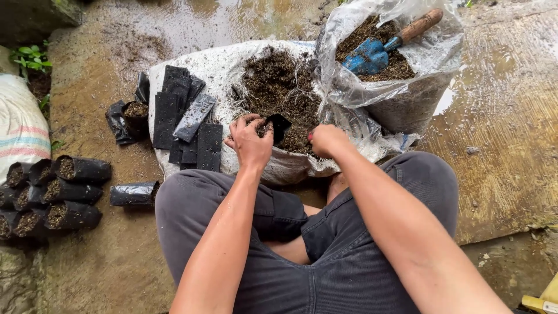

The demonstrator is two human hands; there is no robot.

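White sack (215, 70) spread on wet concrete, soil heap (282, 87) on it. Clear bag of soil (407, 93) behind, blue trowel (372, 55) resting inside. Filled black grow bags (52, 197) stacked at left, roughly a dozen done; flat empty bags (189, 119) on the sack, a fair stack left. Left hand (251, 139) pinches open a small black grow bag (279, 125) at the heap's edge. Right hand (326, 141) curled loosely closed beside it; contents not visible.
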